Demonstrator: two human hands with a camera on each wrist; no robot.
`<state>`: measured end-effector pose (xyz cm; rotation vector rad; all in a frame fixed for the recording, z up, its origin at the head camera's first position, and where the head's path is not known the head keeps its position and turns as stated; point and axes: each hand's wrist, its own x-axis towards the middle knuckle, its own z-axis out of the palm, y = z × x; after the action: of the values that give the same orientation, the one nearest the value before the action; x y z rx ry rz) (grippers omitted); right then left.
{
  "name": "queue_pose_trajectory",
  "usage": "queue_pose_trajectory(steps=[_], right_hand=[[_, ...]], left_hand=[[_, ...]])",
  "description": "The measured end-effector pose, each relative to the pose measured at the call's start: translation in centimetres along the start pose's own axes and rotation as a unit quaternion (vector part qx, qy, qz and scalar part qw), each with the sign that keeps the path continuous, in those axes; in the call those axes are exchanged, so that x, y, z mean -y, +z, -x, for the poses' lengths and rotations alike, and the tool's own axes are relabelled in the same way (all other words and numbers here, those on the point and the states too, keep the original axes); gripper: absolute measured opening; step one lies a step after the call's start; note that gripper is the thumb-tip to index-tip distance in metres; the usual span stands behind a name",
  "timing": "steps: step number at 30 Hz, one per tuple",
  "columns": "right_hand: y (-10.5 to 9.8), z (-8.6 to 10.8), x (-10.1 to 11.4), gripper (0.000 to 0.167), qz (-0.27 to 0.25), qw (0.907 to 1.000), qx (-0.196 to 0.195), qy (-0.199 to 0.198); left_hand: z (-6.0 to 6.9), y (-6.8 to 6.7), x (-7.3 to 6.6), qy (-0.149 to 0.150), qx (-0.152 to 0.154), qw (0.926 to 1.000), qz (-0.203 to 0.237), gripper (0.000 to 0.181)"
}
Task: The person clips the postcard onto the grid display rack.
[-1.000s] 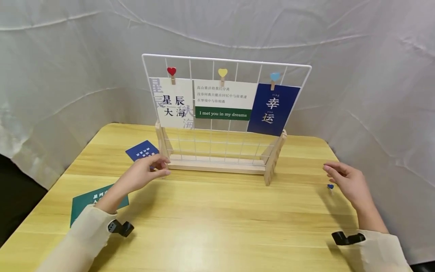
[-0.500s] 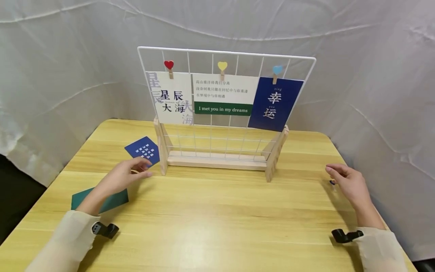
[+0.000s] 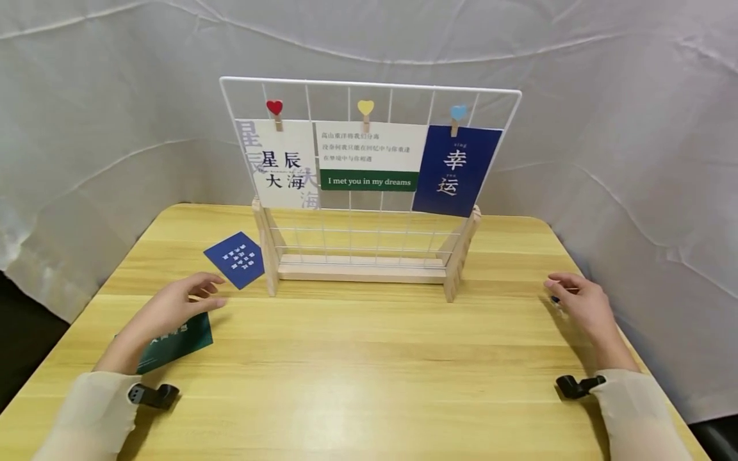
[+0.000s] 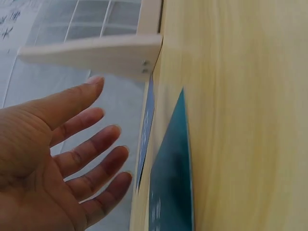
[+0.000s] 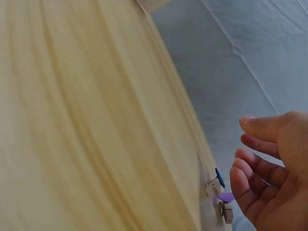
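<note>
My left hand (image 3: 167, 308) hovers over the green card (image 3: 193, 339), fingers relaxed and apart, holding nothing; the left wrist view shows the green card (image 4: 173, 178) beside the open hand (image 4: 72, 163). A blue card (image 3: 239, 259) lies behind it, left of the stand. On the right, my other hand (image 3: 588, 307) is empty with loosely bent fingers, above a dark blue heart clip (image 3: 555, 299). In the right wrist view a blue clip (image 5: 220, 178) and a purple heart clip (image 5: 225, 197) lie near that hand (image 5: 269, 168).
A white wire grid (image 3: 369, 84) stands in a wooden base (image 3: 363, 273) at the back of the table. Red, yellow and light blue heart clips pin a white card (image 3: 282, 186), a white-and-green card (image 3: 369, 160) and a blue card (image 3: 461, 198) to it. Grey cloth hangs behind.
My left hand has moved left, away from the stand and the blue card, toward the green card. My right hand has barely moved. The head view has shifted slightly.
</note>
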<state>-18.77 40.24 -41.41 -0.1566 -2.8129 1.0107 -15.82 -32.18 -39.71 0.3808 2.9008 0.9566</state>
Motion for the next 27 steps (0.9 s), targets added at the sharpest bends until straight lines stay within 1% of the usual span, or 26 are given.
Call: queue_pose_trajectory(steps=[4, 10, 14, 17, 20, 23, 27], right_hand=[[0.1, -0.2, -0.4, 0.057, 0.007, 1.0000, -0.001, 0.003], [0.3, -0.2, -0.8, 0.056, 0.018, 0.9998, -0.006, -0.007], [0.7, -0.1, -0.9, 0.054, 0.021, 0.9996, -0.014, -0.008], [1.0, 0.0, -1.0, 0.051, 0.021, 0.9994, -0.027, -0.007], [1.2, 0.0, -1.0, 0.049, 0.024, 0.9988, -0.042, -0.007], [1.2, 0.0, -1.2, 0.047, 0.035, 0.9982, -0.049, -0.001], [1.3, 0.0, -1.6, 0.049, 0.045, 0.9981, -0.040, 0.012]], left_hand=[[0.4, -0.5, 1.0, -0.009, 0.015, 0.9998, -0.007, 0.054], [1.1, -1.4, 2.3, -0.021, 0.037, 0.9989, -0.022, 0.063], [2.1, -2.2, 3.0, -0.040, 0.052, 0.9973, -0.032, 0.069], [2.9, -2.6, 3.5, -0.064, 0.067, 0.9949, -0.041, 0.073], [3.6, -3.0, 4.1, -0.076, 0.076, 0.9929, -0.050, 0.074], [4.2, -3.5, 4.5, -0.076, 0.084, 0.9918, -0.059, 0.073], [4.7, -3.8, 5.2, -0.063, 0.088, 0.9915, -0.072, 0.071]])
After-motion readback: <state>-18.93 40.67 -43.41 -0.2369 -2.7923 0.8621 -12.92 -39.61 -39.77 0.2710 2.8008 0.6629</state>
